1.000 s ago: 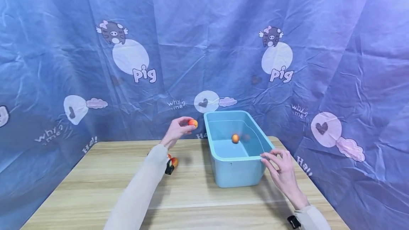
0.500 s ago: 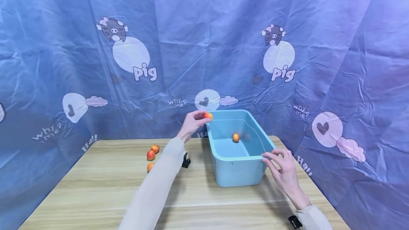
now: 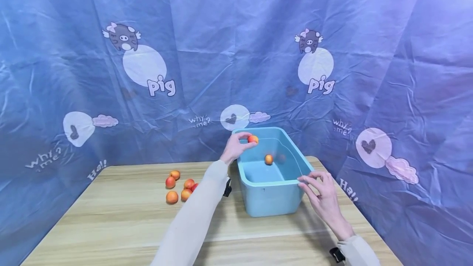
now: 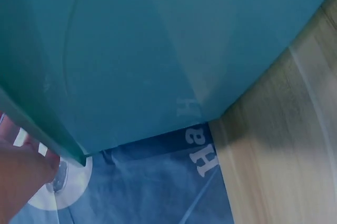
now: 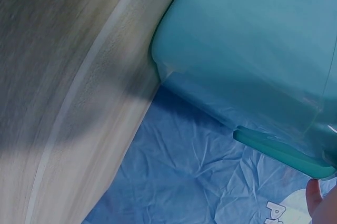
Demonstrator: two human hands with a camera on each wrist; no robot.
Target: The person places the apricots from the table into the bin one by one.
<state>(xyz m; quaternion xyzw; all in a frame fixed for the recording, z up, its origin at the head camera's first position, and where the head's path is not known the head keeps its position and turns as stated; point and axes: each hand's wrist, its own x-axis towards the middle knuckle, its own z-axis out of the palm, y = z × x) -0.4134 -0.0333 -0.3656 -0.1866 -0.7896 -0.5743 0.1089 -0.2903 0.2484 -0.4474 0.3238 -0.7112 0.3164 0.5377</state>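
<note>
Between its thumb and fingers my left hand [image 3: 235,147] pinches a small, round red-orange fruit [image 3: 253,139], over the far left side of a light blue plastic bin [image 3: 271,200]. Inside, a second orange fruit [image 3: 269,159] lies on the bin's floor. My right hand [image 3: 325,198] pinches the bin's rim at the near right corner; the right wrist view catches its thumb [image 5: 314,196] against the rim's edge. From the left wrist, the bin's wall [image 4: 142,50] fills most of the picture, and the held fruit is hidden behind it.
Left of the bin, several red and orange fruits [image 3: 172,197] are scattered on the wooden table [image 3: 111,216], some partly behind my left sleeve [image 3: 197,212]. A blue curtain with pig prints [image 3: 207,73] hangs right behind the table's far edge and along its sides.
My left hand has carried its fruit rightward from above the table to over the bin. More loose fruits show as the arm moved off them. The right hand stays at the rim.
</note>
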